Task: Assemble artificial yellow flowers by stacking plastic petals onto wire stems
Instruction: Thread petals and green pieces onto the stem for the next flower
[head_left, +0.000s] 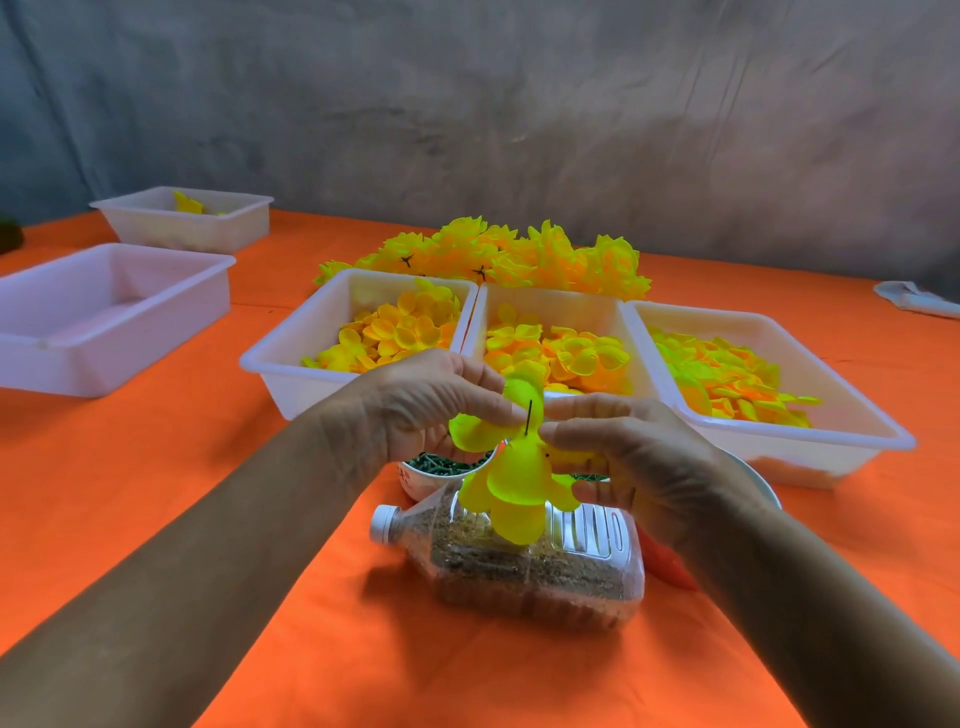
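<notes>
An orange surface carries three white trays of loose yellow petals, with finished flowers heaped behind them. A clear bottle lies on its side below both hands. The left hand and right hand each pinch a yellow petal piece held above the bottle, a thin dark wire stem poking up through it between the fingertips.

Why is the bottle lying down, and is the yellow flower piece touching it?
Cannot tell. In the head view the petal piece overlaps the bottle, hiding any gap or contact.
</notes>
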